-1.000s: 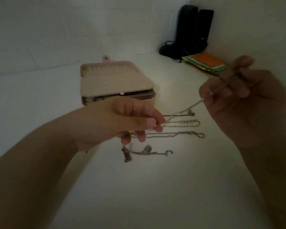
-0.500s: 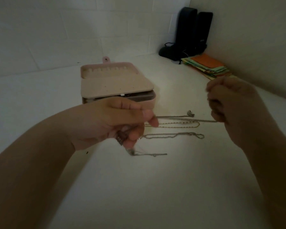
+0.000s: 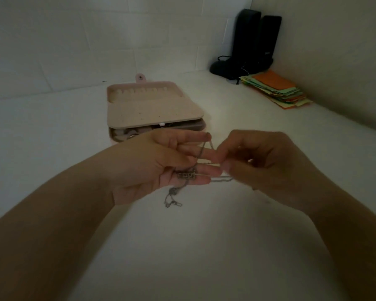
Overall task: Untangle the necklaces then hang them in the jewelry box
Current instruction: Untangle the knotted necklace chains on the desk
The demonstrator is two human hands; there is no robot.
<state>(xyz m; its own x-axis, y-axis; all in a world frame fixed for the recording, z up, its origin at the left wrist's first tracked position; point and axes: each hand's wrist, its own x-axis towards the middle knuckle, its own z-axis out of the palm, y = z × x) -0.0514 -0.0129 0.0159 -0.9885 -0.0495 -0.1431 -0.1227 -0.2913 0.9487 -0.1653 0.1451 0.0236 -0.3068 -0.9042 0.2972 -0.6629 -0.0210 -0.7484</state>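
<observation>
A thin silver necklace [image 3: 201,152] with a small bar pendant [image 3: 187,175] lies across the fingers of my left hand [image 3: 161,164], which is turned palm up. Its thumb and forefinger pinch the chain near the top, and the clasp end [image 3: 172,199] dangles below the hand. My right hand [image 3: 267,166] meets it from the right with curled fingers and pinches the same chain at the fingertips. Another chain [image 3: 221,180] shows on the table between the hands; the other necklaces are hidden behind them. The pink jewelry box [image 3: 152,115] stands open just beyond.
Two black speakers [image 3: 254,40] stand in the far right corner. A stack of coloured papers [image 3: 278,90] lies beside them. White walls close off the back and the right side of the white table [image 3: 182,246].
My right hand came down and left until it met my left hand. My left hand turned palm up, lifting the pendant off the table onto its fingers.
</observation>
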